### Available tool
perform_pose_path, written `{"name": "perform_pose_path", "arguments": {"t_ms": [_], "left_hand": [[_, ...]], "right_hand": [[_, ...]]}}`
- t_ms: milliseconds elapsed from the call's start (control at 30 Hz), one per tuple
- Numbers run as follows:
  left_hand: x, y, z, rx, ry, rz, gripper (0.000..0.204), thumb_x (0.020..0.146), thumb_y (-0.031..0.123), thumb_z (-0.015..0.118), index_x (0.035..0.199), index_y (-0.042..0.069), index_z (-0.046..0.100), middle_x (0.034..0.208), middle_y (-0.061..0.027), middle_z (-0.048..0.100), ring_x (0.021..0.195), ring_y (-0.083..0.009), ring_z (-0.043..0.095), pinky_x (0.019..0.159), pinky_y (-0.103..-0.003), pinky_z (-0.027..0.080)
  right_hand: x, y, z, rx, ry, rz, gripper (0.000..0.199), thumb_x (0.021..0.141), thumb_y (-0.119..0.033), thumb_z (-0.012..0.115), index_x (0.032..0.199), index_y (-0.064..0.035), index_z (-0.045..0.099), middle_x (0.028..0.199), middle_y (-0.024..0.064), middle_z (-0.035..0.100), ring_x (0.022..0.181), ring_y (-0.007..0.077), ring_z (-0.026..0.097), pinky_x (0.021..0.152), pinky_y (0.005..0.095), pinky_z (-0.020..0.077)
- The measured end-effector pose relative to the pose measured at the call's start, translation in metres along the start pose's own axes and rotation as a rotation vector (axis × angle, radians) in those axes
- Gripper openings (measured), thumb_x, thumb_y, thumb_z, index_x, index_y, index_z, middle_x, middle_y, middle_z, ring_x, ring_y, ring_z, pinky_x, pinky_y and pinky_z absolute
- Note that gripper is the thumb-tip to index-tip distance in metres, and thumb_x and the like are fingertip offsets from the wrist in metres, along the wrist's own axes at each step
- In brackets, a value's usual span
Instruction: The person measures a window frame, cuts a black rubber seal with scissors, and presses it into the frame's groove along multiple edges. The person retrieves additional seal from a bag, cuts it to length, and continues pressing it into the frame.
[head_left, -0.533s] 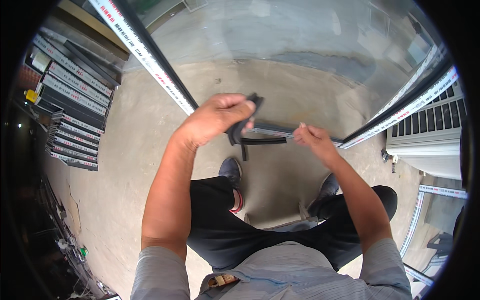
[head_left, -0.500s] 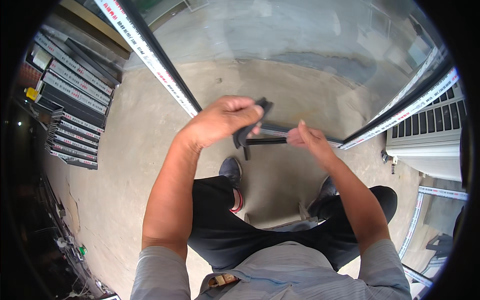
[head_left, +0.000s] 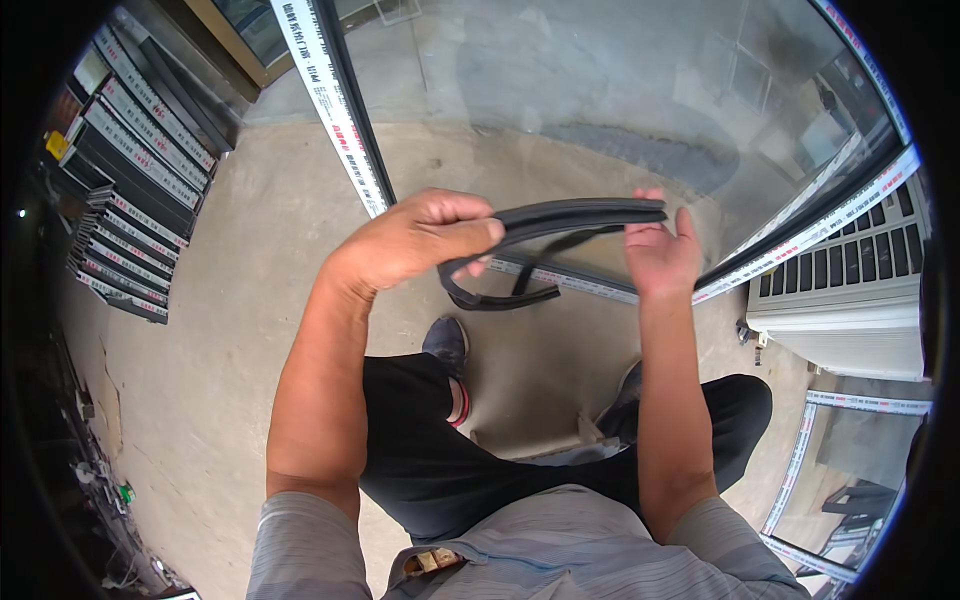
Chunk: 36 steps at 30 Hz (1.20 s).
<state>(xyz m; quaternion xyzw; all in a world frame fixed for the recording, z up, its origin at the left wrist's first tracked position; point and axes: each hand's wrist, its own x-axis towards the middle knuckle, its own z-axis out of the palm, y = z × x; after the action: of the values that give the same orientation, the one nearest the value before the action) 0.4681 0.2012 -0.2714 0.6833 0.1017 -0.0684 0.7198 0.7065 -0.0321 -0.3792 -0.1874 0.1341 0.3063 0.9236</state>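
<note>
Folded into loops, a black rubber sealing strip [head_left: 575, 212] hangs in front of me, one short tail dangling below. My left hand [head_left: 415, 240] is closed around its left part, thumb on top. On the right, my right hand [head_left: 662, 245] has its palm turned up, thumb apart and fingers stretched out. The strip's end lies across these fingers; they are not wrapped round it. Just beyond my hands stands a large glazed frame [head_left: 335, 95] with printed white film and black edging. Its lower rail [head_left: 595, 285] passes behind the strip.
Stacked film-covered profiles [head_left: 150, 140] lie at the far left. A white louvred unit [head_left: 840, 335] stands right of the frame, and a smaller glazed frame [head_left: 797, 470] is at the lower right. My shoes [head_left: 447, 345] are on the concrete floor [head_left: 250, 290].
The black strip, bunched at my left hand before, is now spread out to the right. My right hand has risen and turned palm up under its end. My view has shifted slightly.
</note>
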Motion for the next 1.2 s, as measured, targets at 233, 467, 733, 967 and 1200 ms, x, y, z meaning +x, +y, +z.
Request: {"name": "perform_pose_path", "arguments": {"t_ms": [233, 467, 733, 967, 1200], "left_hand": [[-0.030, -0.011, -0.038, -0.154, 0.289, 0.064, 0.021, 0.098, 0.021, 0.068, 0.086, 0.004, 0.067, 0.070, 0.0002, 0.061, 0.062, -0.0075, 0.052, 0.059, -0.024, 0.041], [-0.060, -0.048, -0.101, -0.298, 0.524, 0.310, 0.022, 0.098, 0.018, 0.062, 0.080, 0.006, 0.061, 0.068, -0.0024, 0.058, 0.056, -0.0092, 0.045, 0.056, -0.026, 0.037], [-0.079, -0.055, -0.108, 0.013, 0.851, 0.135, 0.027, 0.096, 0.023, 0.065, 0.073, 0.009, 0.061, 0.065, 0.0015, 0.056, 0.059, -0.0082, 0.045, 0.060, -0.025, 0.034], [-0.102, -0.072, -0.122, 0.242, 1.060, -0.008, 0.033, 0.097, 0.029, 0.064, 0.071, 0.008, 0.062, 0.064, 0.0028, 0.055, 0.058, -0.0073, 0.045, 0.056, -0.028, 0.034], [-0.141, -0.209, -0.102, 0.297, 1.015, -0.371, 0.041, 0.098, 0.036, 0.063, 0.073, 0.004, 0.065, 0.063, -0.0036, 0.058, 0.061, -0.0124, 0.052, 0.059, -0.032, 0.042]], "right_hand": [[0.019, -0.089, -0.021, 0.008, 0.272, -0.319, 0.038, 0.114, -0.023, 0.035, 0.135, 0.0063, 0.044, 0.124, 0.0183, 0.064, 0.113, 0.0304, 0.067, 0.109, 0.0518, 0.0539], [0.013, -0.231, -0.056, -0.205, 0.287, -0.643, 0.029, 0.111, -0.010, 0.034, 0.120, 0.0115, 0.051, 0.109, 0.0173, 0.062, 0.102, 0.0267, 0.066, 0.107, 0.0439, 0.0573], [-0.025, -0.228, -0.002, -0.627, -0.014, -0.732, 0.039, 0.113, -0.024, 0.044, 0.130, 0.0113, 0.051, 0.127, 0.0214, 0.060, 0.116, 0.0295, 0.064, 0.110, 0.0451, 0.0535], [-0.037, -0.129, 0.106, -1.130, -0.205, -0.865, 0.017, 0.105, -0.025, 0.067, 0.094, -0.0122, 0.065, 0.088, -0.0045, 0.061, 0.082, 0.0057, 0.055, 0.076, 0.0246, 0.0438], [-0.018, -0.036, 0.195, -1.360, -0.474, -0.830, 0.018, 0.100, -0.020, 0.074, 0.089, -0.0086, 0.065, 0.079, -0.0006, 0.064, 0.070, 0.0079, 0.061, 0.064, 0.0249, 0.0480]]}}
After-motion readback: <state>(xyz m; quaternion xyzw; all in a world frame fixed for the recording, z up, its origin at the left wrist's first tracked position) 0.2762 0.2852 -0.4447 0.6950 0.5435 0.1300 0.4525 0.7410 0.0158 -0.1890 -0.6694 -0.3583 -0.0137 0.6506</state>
